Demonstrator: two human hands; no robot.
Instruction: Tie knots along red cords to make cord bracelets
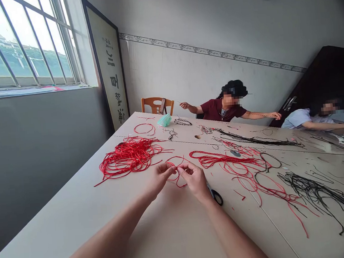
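Between my fingertips is a thin red cord (181, 186), its loops hanging below and behind my hands above the table. My left hand (163, 176) pinches it with thumb and forefinger. Close against it, my right hand (194, 179) pinches the same cord, the two thumbs nearly touching. The exact spot where the cord crosses is hidden by my fingers. A pair of scissors with a dark handle (217, 197) lies beside my right wrist, partly covered by it. To the left of my hands spreads a big heap of red cords (129, 156).
A folded bundle of red cord (222, 158) and tangled black cords (316, 191) lie to the right. Farther back are a pale green plastic packet (164, 120) and a wooden chair (157, 105). Two people sit across the table (77, 216), one stretching a strand between both hands.
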